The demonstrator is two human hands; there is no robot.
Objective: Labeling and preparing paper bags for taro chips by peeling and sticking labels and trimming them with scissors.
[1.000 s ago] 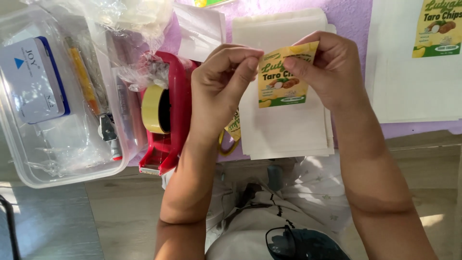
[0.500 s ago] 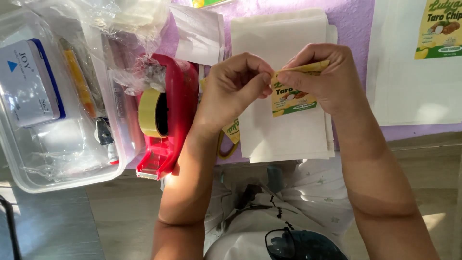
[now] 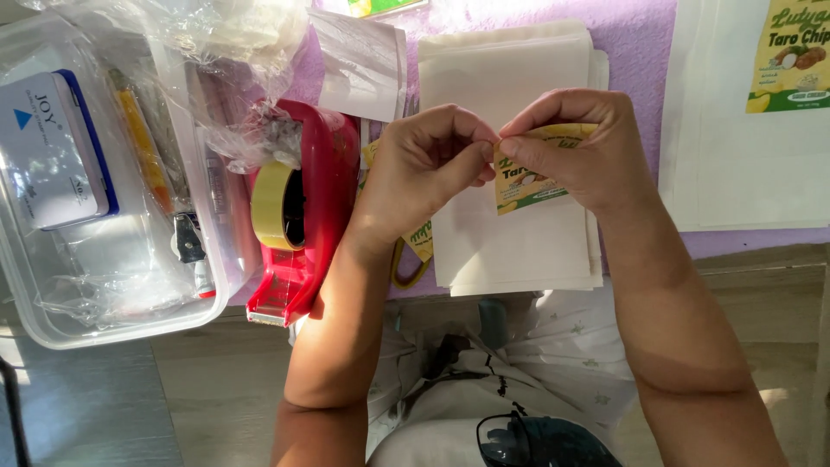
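Observation:
Both hands meet over a stack of plain white paper bags (image 3: 519, 251) on a purple table cover. My right hand (image 3: 579, 156) pinches a small yellow and green printed sticker label (image 3: 526, 183) by its top edge. My left hand (image 3: 424, 169) touches the label's left corner with thumb and forefinger pressed together. Most of the label is hidden behind my right fingers.
A red tape dispenser (image 3: 298, 216) with a yellow roll stands left of my left hand. A clear plastic box (image 3: 112, 251) holds a white and blue tin, pens and plastic wrap. A white bag (image 3: 761, 130) bearing the same label lies at right. Yellow-handled scissors (image 3: 413, 259) peek out under my left wrist.
The label has tilted and folded between my fingers, showing less of its face. My hands stayed together above the bags.

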